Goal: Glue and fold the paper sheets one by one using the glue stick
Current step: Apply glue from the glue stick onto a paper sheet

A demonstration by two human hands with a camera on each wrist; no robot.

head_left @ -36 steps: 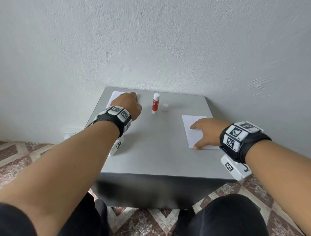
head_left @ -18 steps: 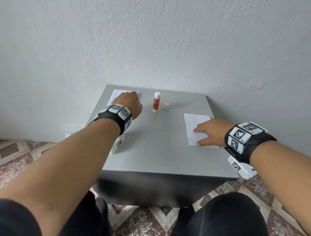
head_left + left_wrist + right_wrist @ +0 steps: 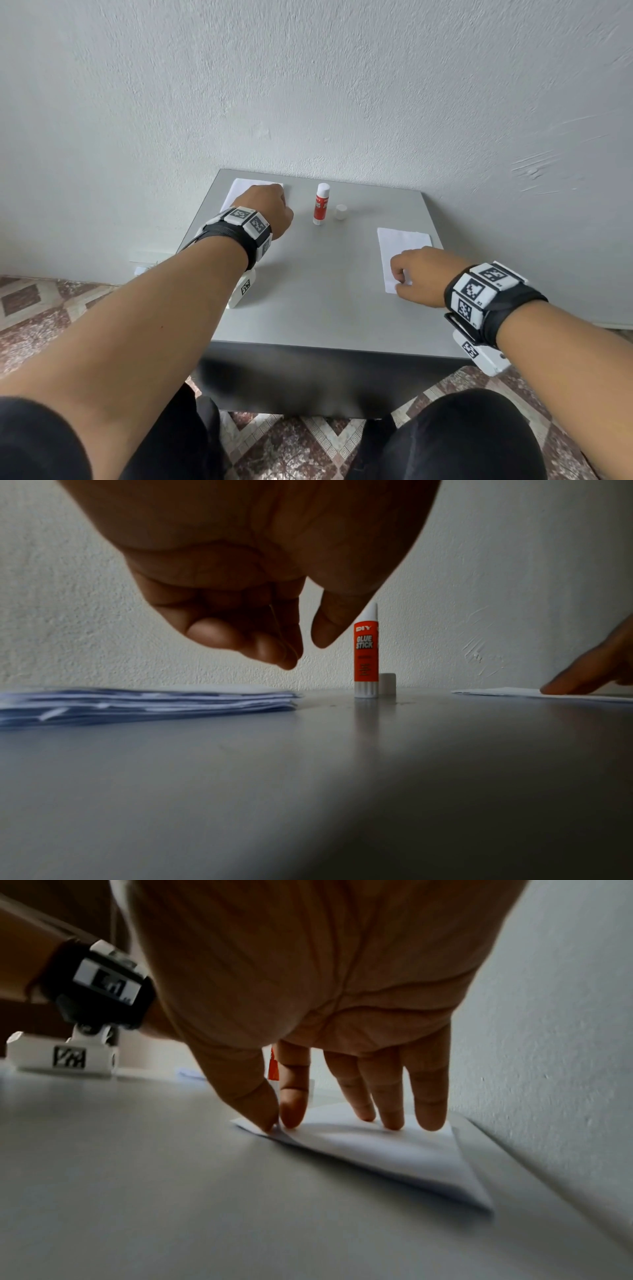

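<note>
I count one table (image 3: pixel 308 291), one glue stick (image 3: pixel 321 204), one loose cap (image 3: pixel 341 212), one paper stack (image 3: pixel 143 703), one separate sheet (image 3: pixel 400 245), and two wristbands on my arms.

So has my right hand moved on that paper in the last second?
Yes. The right hand has drawn back toward you along the folded paper, which lies in the same place on the table; its fingertips are now at the near left corner.

A grey table (image 3: pixel 308 308) stands against a white textured wall (image 3: pixel 308 85); patterned floor tiles (image 3: pixel 51 301) lie below.
</note>
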